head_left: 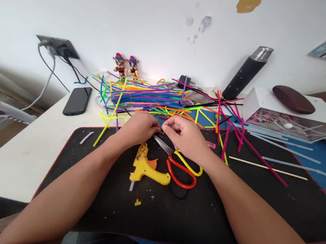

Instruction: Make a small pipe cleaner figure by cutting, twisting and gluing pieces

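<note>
My left hand (139,127) and my right hand (186,137) are close together over the black mat, near its far edge. Both have their fingers curled into a pinch. Anything between the fingertips is too small or hidden to make out. Beneath the hands lie scissors (182,177) with one red and one yellow handle loop, their blades pointing toward the gap between my hands. A yellow hot glue gun (147,170) rests on its side below my left hand, with a glue stick end poking out. Behind my hands is a heap of colourful pipe cleaners (144,96).
Two small figures (120,65) stand by the wall. A phone (77,101) lies at left, below a wall socket. At right are a leaning black flask (244,74), a white box (265,102) with a dark case on top, clear glue sticks (293,164) and a wooden stick (268,167).
</note>
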{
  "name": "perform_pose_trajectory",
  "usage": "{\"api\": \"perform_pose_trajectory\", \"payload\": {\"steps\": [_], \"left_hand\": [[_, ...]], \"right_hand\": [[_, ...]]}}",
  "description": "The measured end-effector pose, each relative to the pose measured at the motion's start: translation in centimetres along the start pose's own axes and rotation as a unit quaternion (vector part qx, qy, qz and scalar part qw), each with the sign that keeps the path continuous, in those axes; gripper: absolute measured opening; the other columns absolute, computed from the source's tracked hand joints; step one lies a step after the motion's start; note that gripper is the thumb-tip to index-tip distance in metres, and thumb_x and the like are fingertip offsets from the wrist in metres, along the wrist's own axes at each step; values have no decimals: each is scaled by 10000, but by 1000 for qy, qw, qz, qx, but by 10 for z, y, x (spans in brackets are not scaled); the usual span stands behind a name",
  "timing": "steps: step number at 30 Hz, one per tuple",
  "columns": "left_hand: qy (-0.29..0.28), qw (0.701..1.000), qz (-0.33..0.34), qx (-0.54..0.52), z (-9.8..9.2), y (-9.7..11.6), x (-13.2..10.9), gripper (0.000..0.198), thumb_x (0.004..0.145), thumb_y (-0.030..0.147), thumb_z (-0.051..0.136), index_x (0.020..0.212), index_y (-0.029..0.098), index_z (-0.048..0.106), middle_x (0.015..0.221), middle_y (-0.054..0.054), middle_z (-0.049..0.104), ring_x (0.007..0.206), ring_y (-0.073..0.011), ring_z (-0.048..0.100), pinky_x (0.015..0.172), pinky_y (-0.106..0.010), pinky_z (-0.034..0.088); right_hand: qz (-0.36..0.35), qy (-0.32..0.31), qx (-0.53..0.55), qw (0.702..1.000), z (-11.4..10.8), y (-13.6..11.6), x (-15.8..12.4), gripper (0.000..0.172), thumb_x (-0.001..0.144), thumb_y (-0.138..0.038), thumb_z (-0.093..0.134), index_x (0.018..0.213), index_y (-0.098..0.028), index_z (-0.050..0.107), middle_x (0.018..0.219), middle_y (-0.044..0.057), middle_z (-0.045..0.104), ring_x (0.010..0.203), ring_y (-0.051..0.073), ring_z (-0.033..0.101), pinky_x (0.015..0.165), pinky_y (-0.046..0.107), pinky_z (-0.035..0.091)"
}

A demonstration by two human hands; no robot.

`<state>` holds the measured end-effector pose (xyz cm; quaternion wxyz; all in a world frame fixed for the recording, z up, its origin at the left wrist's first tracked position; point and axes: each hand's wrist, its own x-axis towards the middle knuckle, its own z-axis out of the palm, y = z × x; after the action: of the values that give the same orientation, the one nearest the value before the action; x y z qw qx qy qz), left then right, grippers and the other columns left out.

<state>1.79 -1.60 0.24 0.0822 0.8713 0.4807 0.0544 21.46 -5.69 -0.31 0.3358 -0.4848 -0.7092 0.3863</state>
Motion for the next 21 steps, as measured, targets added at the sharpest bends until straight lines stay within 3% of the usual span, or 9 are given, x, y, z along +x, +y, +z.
{"api": "perform_pose_trajectory", "payload": {"steps": [9, 14, 21], "left_hand": [[47, 997, -18, -51, -4, -5, -1, 270, 956, 316, 625, 975, 198, 867, 935, -86, 826, 910, -264, 715, 798, -331, 472], [48, 998, -4, -50, -2, -6, -2, 255, 945, 322, 639, 971, 210, 866, 900, -79, 812, 913, -268, 697, 802, -334, 466], [37, 998, 5, -59, 3, -10, 0, 237, 963, 309, 641, 972, 190, 846, 916, -73, 807, 881, -247, 681, 769, -324, 446]], "right_hand": [[7, 34, 64, 997, -5, -2, 1, 167, 992, -375, 621, 929, -221, 635, 572, -74, 537, 409, 96, 489, 441, 237, 354], [16, 40, 109, 993, -6, -2, 2, 170, 996, -381, 631, 936, -223, 639, 580, -80, 542, 377, 89, 500, 390, 224, 354], [11, 41, 93, 995, -5, -4, 1, 169, 992, -367, 637, 913, -218, 644, 559, -78, 546, 372, 85, 494, 395, 218, 358]]}}
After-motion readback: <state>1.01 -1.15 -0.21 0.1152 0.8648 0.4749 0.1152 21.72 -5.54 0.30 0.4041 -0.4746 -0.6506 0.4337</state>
